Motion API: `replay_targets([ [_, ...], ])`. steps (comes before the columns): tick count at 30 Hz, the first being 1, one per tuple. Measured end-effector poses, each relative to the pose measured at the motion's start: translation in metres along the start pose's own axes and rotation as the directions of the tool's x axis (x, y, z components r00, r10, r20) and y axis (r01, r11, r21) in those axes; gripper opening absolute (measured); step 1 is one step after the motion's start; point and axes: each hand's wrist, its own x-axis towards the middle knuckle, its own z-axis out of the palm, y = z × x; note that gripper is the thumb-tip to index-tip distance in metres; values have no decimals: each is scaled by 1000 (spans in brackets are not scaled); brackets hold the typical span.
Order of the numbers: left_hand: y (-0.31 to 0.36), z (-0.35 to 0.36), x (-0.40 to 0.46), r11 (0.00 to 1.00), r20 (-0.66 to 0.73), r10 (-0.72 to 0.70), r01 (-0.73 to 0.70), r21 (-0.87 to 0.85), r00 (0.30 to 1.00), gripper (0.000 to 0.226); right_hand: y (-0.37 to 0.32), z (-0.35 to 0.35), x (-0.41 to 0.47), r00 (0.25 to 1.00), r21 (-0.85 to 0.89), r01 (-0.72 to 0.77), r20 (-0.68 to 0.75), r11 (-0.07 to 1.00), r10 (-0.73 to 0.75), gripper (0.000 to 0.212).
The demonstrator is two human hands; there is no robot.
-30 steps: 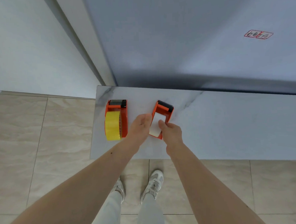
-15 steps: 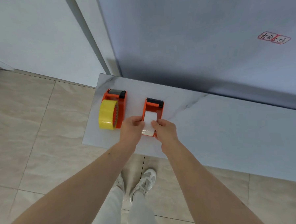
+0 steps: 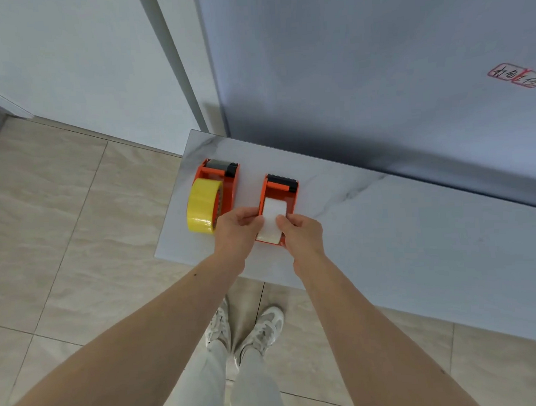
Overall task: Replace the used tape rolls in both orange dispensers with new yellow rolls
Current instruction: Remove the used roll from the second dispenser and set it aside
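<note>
- Marble-patterned counter (image 3: 402, 242), pale with grey veining, set against a grey-blue wall panel (image 3: 361, 58); beige tiled floor (image 3: 60, 229) below, the person's pale shoes (image 3: 261, 330) visible at the counter's edge.
- Left dispenser (image 3: 228, 186): orange, near the counter's left end, carrying a yellow roll (image 3: 203, 207); judged already refilled.
- Right dispenser (image 3: 280, 202): orange, black serrated cutter at its far end, standing just beside the first; holds a white roll (image 3: 272, 218), judged the used one awaiting removal.
- Left hand (image 3: 235, 232): fingers pinched on the near left edge of the white roll and the dispenser's side.
- Right hand (image 3: 302, 232): thumb and fingers closed on the roll's right side, touching the dispenser wall.
- Step in hand, by judgement: lifting the white roll out. Best done by steadying the dispenser body with one hand and drawing the roll straight up off its hub, keeping fingers clear of the cutter.
- Obstructions: none on the counter nearby; the yellow-loaded dispenser sits close on the left and could be nudged toward the edge.
- No spare yellow roll is visible.
- Red-marked label (image 3: 516, 76) on the wall, text unreadable.
</note>
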Motion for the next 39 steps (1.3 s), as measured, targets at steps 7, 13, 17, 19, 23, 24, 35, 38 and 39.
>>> replay_targets([
  [7,-12,-1,-2,999,50,-4,6,-41,999,24,-8,0,1,1000,-20,-13,19,1000,13,18],
  [13,-37,1,1,983,-1,-144,143,-114,990,22,-15,1,1,1000,0,6,-5,1000,-6,42],
  [17,-42,1,1,958,-2,-221,216,-190,975,28,-22,0,5,1000,7,-2,-9,1000,3,24],
  [19,-45,4,1,950,-5,-228,221,-219,974,24,-23,-2,9,1000,10,4,-9,1000,-4,21],
  [23,-49,6,3,948,-46,-227,210,-240,973,20,-31,-4,13,1000,27,11,-25,1000,-10,22],
  [24,-48,6,3,950,-52,-223,205,-233,973,18,-34,-4,14,999,25,15,-33,1000,-14,21],
  [35,-50,4,9,965,-150,-254,240,-108,955,9,-55,-3,20,996,11,26,-81,1000,-25,22],
  [38,-50,5,6,959,-131,-266,249,-133,955,10,-55,-4,22,997,-6,22,-79,1000,-23,25],
  [39,-48,6,4,959,-129,-265,246,-144,956,11,-54,-3,22,997,-6,15,-75,1000,-16,25],
])
